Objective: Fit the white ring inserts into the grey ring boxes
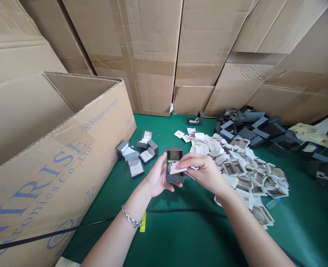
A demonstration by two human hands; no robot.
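My left hand is wrapped round a small dark grey hinged box, whose lid stands up and shows a dark inside. Between the fingers of my right hand is a white card insert, over the mouth of that box and partly hidden by the fingertips. To the left, several similar boxes lie with lids raised and white inserts showing. Right of my hands spreads a heap of white and grey inserts.
A large open carton takes up the left side. Dark boxes are piled at the back right, and one small open box sits at the back. Cardboard walls the rear. A black cable crosses the green table.
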